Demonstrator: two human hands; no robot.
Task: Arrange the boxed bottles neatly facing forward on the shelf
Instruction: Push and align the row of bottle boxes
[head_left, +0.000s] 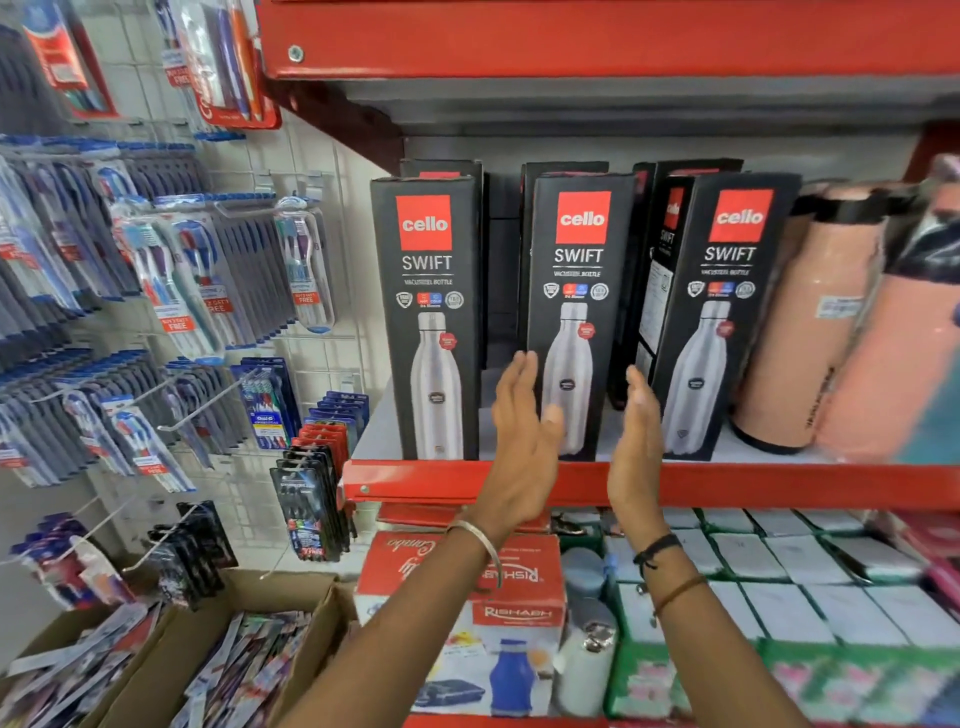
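Note:
Three black bottle boxes stand upright at the front of the red shelf (779, 483), labels facing me: a left box (428, 317), a middle box (576, 291) and a right box (722, 312). The right one is turned slightly, showing its side panel. More black boxes stand behind them. My left hand (522, 431) is flat, fingers apart, at the middle box's lower left edge. My right hand (639, 431) is flat by that box's lower right edge, in the gap to the right box. Neither hand grips anything.
Peach flasks (810, 322) stand on the shelf to the right of the boxes. A wire rack of toothbrush packs (171, 291) hangs at left. Below sit red cartons (457, 566), white-and-green boxes (779, 582) and a cardboard bin of packets (218, 660).

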